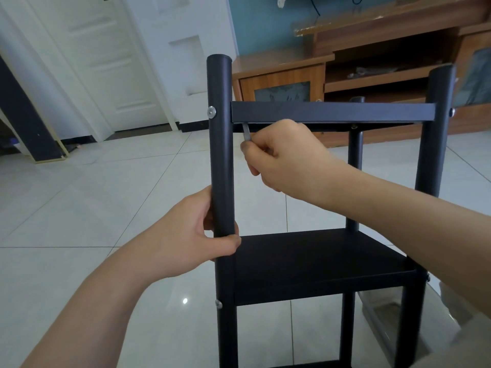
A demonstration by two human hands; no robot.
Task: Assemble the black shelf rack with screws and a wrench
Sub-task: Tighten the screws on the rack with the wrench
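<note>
Tiled floor (pixel 106 195); wrench (pixel 246 132) tip behind shelf (pixel 332 112)

On my feed a low wooden cabinet (pixel 372 49) runs along the far side of the room, and I place everything else by it. Behind it the wall (pixel 265 22) is painted blue-green, and dark cables (pixel 316 7) hang above its top. Its left end has a door with a frosted glass panel (pixel 281 92), and there are open shelves to the right of that. Left of the cabinet stands a white panelled door (pixel 111 62). Further left leans a dark board (pixel 24 110) with a pale edge. In front of the cabinet, glossy pale floor tiles (pixel 93 208) spread toward me, carrying one bright light reflection (pixel 185 300).
</note>
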